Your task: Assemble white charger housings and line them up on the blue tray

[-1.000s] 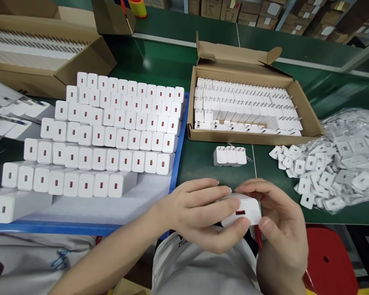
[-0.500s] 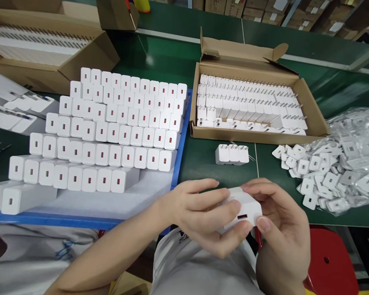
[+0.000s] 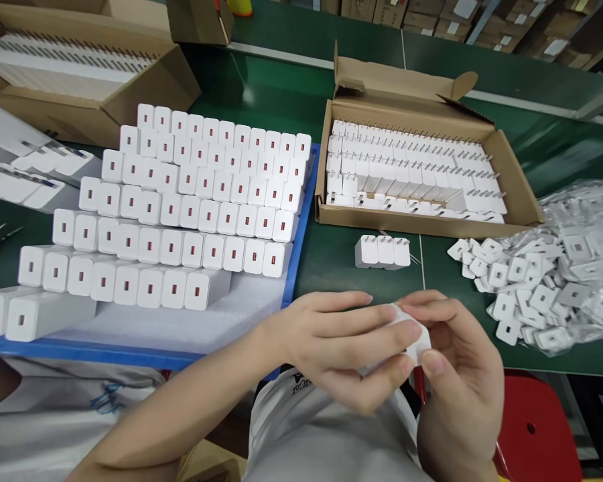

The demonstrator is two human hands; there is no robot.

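A white USB charger [image 3: 420,345] is held between my two hands at the table's front edge. My left hand [image 3: 352,341] wraps over it, its fingers hiding most of the body and the port end. From the right, my right hand [image 3: 457,361] pinches its edge between thumb and fingers. Just beyond my hands, a row of three chargers [image 3: 382,252] stands on the green table with metal prongs up. To the right lies a heap of white end plates [image 3: 525,284], each with a slot, partly in a clear plastic bag [image 3: 583,214].
A blue-edged tray [image 3: 261,304] at left bears several rows of chargers with their ports facing me. An open cardboard box [image 3: 407,217] full of pronged chargers stands at the back; another box [image 3: 145,87] is at far left. A red stool [image 3: 537,428] sits at lower right.
My left fingers have slid right over the charger, covering the USB slot that showed before. The charger remains between both hands. The view has shifted slightly.
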